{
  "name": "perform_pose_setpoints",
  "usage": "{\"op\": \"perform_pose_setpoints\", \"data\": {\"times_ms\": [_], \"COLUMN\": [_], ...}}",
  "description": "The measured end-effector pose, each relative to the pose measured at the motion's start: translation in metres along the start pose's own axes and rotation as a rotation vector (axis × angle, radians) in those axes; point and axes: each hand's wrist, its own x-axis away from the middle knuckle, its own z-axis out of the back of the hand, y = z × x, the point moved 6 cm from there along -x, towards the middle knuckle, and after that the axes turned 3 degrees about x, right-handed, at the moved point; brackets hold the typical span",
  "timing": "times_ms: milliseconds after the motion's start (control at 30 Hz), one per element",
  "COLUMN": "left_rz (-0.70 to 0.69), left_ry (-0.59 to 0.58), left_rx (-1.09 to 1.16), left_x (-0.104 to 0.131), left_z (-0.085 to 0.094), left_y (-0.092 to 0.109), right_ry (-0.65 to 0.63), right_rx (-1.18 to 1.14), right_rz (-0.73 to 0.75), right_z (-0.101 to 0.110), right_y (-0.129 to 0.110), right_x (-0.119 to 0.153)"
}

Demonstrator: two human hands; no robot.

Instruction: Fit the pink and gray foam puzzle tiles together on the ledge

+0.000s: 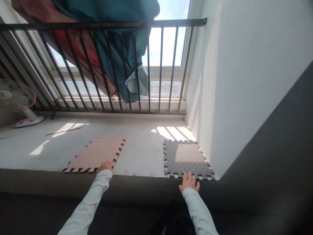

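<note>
A pink foam puzzle mat (99, 151) lies flat on the white window ledge, left of the middle. My left hand (106, 166) rests at its near right corner, fingers stretched over the toothed edge. A grey foam puzzle mat (183, 156) with a raised tread pattern lies at the ledge's right end, beside the wall. At its near edge is my right hand (189, 182), fingers spread, the tips at or just in front of the teeth. Whether those fingertips touch the mat I cannot tell. Neither hand grips anything.
Behind the ledge (144, 147) runs a dark metal railing (137, 112), with teal and red cloth (114, 58) hanging over it before the window. A white fan (26, 116) stands at the far left, near a thin stick (64, 131). A white wall (234, 81) rises on the right.
</note>
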Motion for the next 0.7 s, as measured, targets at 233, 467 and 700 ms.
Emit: {"op": "perform_pose_setpoints", "data": {"times_ms": [233, 467, 700], "left_rz": [-0.164, -0.29, -0.492], "left_ry": [-0.059, 0.048, 0.175], "left_rx": [-0.101, 0.13, 0.484], "left_x": [-0.019, -0.038, 0.002], "left_z": [-0.004, 0.013, 0.024], "left_y": [-0.002, 0.01, 0.132], "right_ry": [-0.129, -0.203, -0.228], "right_rx": [-0.024, -0.031, -0.048], "right_rz": [-0.048, -0.058, -0.074], "right_z": [0.004, 0.003, 0.003], "right_y": [0.004, 0.005, 0.004], "right_x": [-0.001, -0.001, -0.002]}}
